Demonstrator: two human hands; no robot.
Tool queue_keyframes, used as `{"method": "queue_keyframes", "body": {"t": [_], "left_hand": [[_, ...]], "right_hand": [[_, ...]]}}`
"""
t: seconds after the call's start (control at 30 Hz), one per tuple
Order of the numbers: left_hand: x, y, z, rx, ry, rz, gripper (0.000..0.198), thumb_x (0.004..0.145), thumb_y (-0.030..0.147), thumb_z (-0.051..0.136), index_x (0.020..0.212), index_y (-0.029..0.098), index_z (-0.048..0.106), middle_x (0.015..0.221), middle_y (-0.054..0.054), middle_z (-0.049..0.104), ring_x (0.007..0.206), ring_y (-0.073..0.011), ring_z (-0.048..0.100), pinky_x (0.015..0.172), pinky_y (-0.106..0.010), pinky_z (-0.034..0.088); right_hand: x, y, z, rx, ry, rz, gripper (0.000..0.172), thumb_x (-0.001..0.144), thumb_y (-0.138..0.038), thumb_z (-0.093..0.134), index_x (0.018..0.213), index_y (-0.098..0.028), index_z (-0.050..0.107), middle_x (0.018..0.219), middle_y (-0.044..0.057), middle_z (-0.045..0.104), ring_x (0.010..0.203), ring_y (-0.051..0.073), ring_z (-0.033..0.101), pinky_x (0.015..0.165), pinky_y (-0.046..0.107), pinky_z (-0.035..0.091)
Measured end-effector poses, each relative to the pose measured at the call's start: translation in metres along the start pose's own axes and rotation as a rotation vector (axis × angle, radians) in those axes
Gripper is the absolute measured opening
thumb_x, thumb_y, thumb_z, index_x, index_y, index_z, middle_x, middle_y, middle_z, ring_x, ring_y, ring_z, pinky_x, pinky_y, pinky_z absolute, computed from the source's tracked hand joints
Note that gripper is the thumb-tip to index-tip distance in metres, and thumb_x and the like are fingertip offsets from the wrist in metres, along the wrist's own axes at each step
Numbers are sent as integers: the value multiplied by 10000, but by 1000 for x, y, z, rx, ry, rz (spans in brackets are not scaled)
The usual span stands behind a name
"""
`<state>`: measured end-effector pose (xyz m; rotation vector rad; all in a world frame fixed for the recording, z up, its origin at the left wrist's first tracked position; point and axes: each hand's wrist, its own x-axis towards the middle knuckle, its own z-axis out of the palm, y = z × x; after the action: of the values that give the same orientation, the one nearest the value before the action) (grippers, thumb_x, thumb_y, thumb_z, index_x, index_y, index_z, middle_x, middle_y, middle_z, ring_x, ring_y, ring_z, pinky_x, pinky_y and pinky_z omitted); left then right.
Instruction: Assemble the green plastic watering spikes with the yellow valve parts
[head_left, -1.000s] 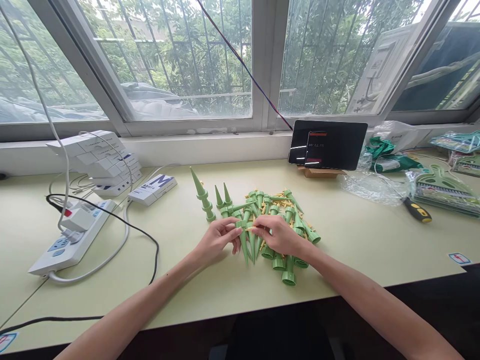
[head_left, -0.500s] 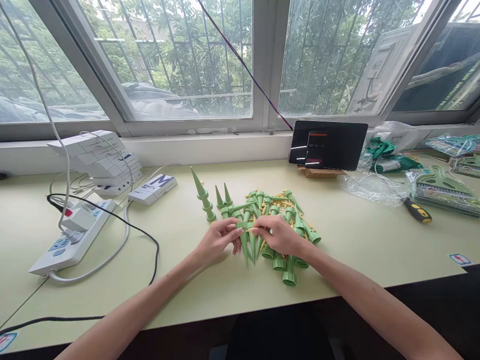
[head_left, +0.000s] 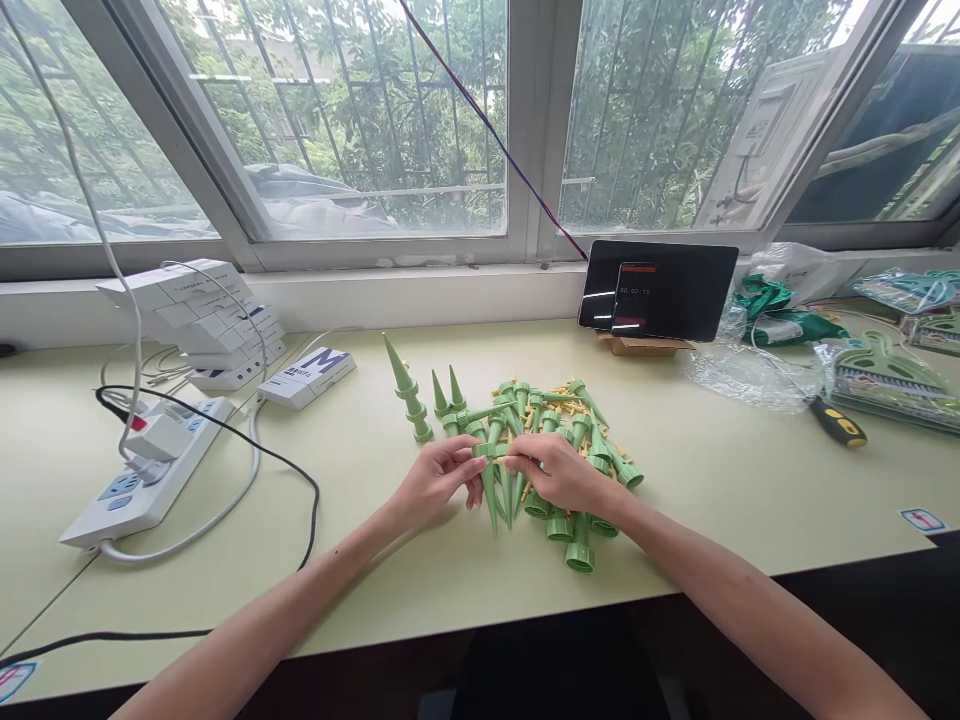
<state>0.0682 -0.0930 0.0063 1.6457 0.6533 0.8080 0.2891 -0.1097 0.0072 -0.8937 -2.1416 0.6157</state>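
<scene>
Barely any movement since the earlier frame: whole view slid slightly right, probably the camera; both hands keep the same pose.

Nearest, the bare front strip of the worktop [head_left: 375, 600]. Beyond it, left hand [head_left: 442, 475] curled, thumb and fingers closed on the collar of a green spike [head_left: 490, 495], its point toward the near edge. Right hand [head_left: 555, 468] in a tight pinch on a small yellow peg [head_left: 502, 461], end at or beside the collar; whether it is seated, cannot tell.

Handling, judged by eye: spike looks like light, stiff moulded plastic, smooth, maybe a little slick along the taper. Collar gives the better hold; the tip is thin and could swivel. Peg light and small, easily dropped; best pinched at its outer end, as now.

Right of the spike and beyond it, a heap of green spikes [head_left: 580, 556], mixed with loose yellow pegs [head_left: 559, 395] toward its far side. Left of the heap, a stacked green column [head_left: 411, 398], upright with a lean.

Farther: white box [head_left: 309, 380] on the left, screwdriver [head_left: 838, 423] on the right, tablet [head_left: 682, 290] propped on cardboard, then windows [head_left: 375, 120].
</scene>
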Motion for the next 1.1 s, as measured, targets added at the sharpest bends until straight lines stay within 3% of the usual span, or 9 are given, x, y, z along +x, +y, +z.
{"method": "queue_keyframes", "body": {"t": [0.17,0.47,0.8,1.1], "left_hand": [[0,3,1,-23,-4,-9,258,926,328,586,1073,117,599,562,-2,652,460,-134,610,462,-248,510],[-1,-2,3,10,19,18,207,920,317,594,1019,135,585,546,15,636,447,-128,610,453,-231,495],[-1,5,4,-22,-7,-17,256,929,331,581,1060,112,608,553,-6,654,442,-125,604,458,-233,496],[-3,-2,7,10,39,38,249,909,324,611,1056,123,620,535,11,632,439,-130,607,455,-238,493]], "right_hand": [[1,-1,-1,22,32,-11,199,948,-219,536,755,-173,525,677,-11,508,609,117,422,592,233,327],[0,1,-1,-11,-50,2,316,970,-202,462,657,-178,428,604,-40,381,553,104,323,552,241,265],[-1,-1,-2,-3,7,-46,216,958,-217,525,747,-170,532,673,-12,504,605,113,425,591,237,329],[-1,2,-4,-18,-52,-70,281,982,-219,455,708,-174,497,642,-18,462,574,112,378,565,242,314]]}}
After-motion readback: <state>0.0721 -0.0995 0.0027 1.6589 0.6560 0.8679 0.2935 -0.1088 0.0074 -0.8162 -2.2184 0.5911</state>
